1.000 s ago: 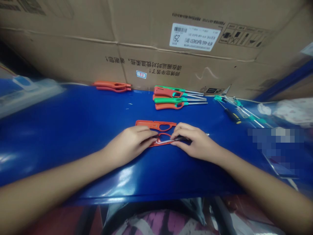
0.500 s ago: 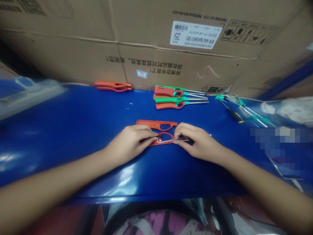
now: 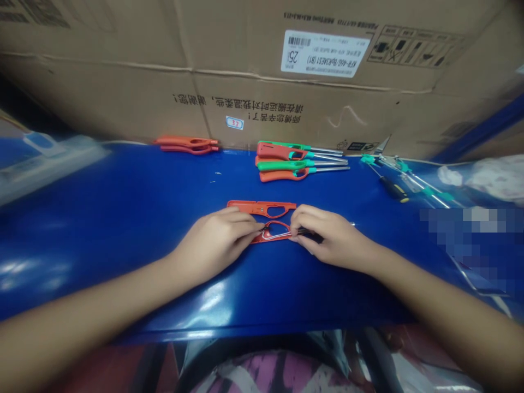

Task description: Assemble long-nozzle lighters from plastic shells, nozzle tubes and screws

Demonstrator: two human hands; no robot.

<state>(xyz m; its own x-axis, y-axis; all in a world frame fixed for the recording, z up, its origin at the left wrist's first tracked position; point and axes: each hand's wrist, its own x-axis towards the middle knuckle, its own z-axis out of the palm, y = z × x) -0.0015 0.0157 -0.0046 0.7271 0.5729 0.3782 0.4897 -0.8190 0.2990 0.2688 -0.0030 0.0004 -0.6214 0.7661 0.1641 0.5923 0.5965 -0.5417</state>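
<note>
Two orange lighter shell halves lie on the blue table in front of me. My left hand (image 3: 223, 234) is closed over the handle end of the nearer shell half (image 3: 275, 238), its thumb and forefinger pinching a small dark part (image 3: 265, 227) there. A thin white wire (image 3: 270, 237) runs along the shell below the trigger loop. At the shell's front end, my right hand (image 3: 327, 236) pinches a slim dark piece, mostly hidden by the fingers. Just behind lies the farther shell half (image 3: 248, 207), hollow side up, touched by neither hand's fingertips as far as I can see.
A large cardboard box (image 3: 143, 82) stands along the back. Before it lie orange lighter shells (image 3: 186, 144) and several lighters with metal barrels (image 3: 282, 165). To the right are metal barrels with green parts (image 3: 413, 177) and a screwdriver (image 3: 393, 189). A plastic container (image 3: 57, 158) is at left.
The view has shifted slightly. Both hands stay at the nearer shell half with almost the same grip; the right fingertips have shifted very little.
</note>
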